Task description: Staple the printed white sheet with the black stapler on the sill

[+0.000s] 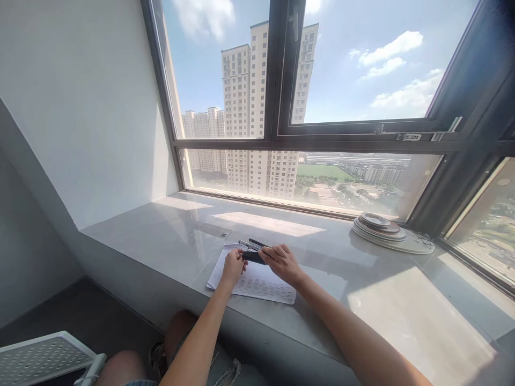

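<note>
As the head view is showing, a black stapler [254, 258] is standing open above the upper part of some printed sheets [261, 287], which are lying on the window sill [132, 236]. The right grip [281, 261] is grasping the stapler's right end. The left grip [234, 264] is bending its fingers at the opposite end; whether it is pinching the stapler or some small part, I cannot tell. Small dark pieces [223, 235] are lying on the sill beyond the sheets, apart from both grips. In my judgement, good handling is calling for the right grip to be steadying the spread arms against snapping together, and for the left to be working lightly, fingertips clear of the metal rail [245, 245].
</note>
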`<move>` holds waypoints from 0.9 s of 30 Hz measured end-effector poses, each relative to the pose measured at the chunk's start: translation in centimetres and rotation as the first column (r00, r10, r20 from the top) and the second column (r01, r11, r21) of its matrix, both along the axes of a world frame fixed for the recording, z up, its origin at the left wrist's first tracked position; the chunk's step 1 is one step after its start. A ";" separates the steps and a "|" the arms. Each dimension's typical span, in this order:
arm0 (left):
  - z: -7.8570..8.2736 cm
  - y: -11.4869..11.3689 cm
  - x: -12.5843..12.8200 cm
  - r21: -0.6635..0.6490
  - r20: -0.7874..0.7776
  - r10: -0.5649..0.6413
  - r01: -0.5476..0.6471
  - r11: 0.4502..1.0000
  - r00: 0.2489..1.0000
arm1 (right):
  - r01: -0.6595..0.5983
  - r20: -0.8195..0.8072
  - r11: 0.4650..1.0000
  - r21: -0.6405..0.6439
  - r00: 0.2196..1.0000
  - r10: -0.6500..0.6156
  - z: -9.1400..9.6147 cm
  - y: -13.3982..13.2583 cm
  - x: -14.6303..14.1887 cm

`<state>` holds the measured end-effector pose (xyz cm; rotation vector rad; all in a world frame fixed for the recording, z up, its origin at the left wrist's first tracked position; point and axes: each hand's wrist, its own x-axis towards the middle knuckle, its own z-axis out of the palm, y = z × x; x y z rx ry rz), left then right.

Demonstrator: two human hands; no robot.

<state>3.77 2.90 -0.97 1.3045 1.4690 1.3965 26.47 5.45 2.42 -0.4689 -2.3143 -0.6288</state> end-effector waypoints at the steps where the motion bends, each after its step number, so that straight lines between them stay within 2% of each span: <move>1: 0.0 0.0 0.0 0.002 0.018 -0.004 0.004 1.000 1.000 | -0.005 0.005 1.000 -0.009 1.000 0.005 -0.1 0.0 0.0; 7: -0.4 0.3 -0.1 0.014 0.086 -0.010 0.009 1.000 0.996 | -0.020 0.023 0.996 -0.091 0.999 0.023 -0.6 0.3 0.1; 13: -0.3 0.5 -0.1 0.028 0.149 0.032 -0.036 0.999 0.988 | -0.027 0.000 0.987 -0.156 1.000 0.028 -0.6 0.4 0.1; 18: -0.2 0.5 -0.1 0.010 0.177 0.043 -0.045 0.999 0.983 | -0.003 0.008 0.991 -0.135 1.000 0.004 -0.2 -0.1 -0.1; 20: -0.1 0.4 -0.1 0.010 0.178 0.052 -0.055 0.998 0.983 | 0.002 -0.057 0.988 -0.157 0.998 -0.010 -0.1 -0.2 -0.3; 22: 0.3 0.0 0.0 0.020 0.186 0.054 -0.059 0.998 0.981 | 0.014 -0.196 0.972 -0.235 0.979 -0.062 0.1 -0.1 -0.5; 24: 1.0 -0.6 0.0 0.052 0.187 0.070 -0.081 0.995 0.980 | -0.003 -0.351 0.919 -0.394 0.924 -0.148 0.2 0.3 -0.5; 25: 1.3 -0.9 0.0 0.087 0.179 0.101 -0.118 0.989 0.979 | -0.035 -0.407 0.869 -0.494 0.892 -0.196 0.2 0.6 -0.3; 27: 2.0 -1.7 0.1 0.187 0.153 0.237 -0.264 0.946 0.959 | -0.136 -0.458 0.720 -0.680 0.846 -0.272 0.3 1.4 0.3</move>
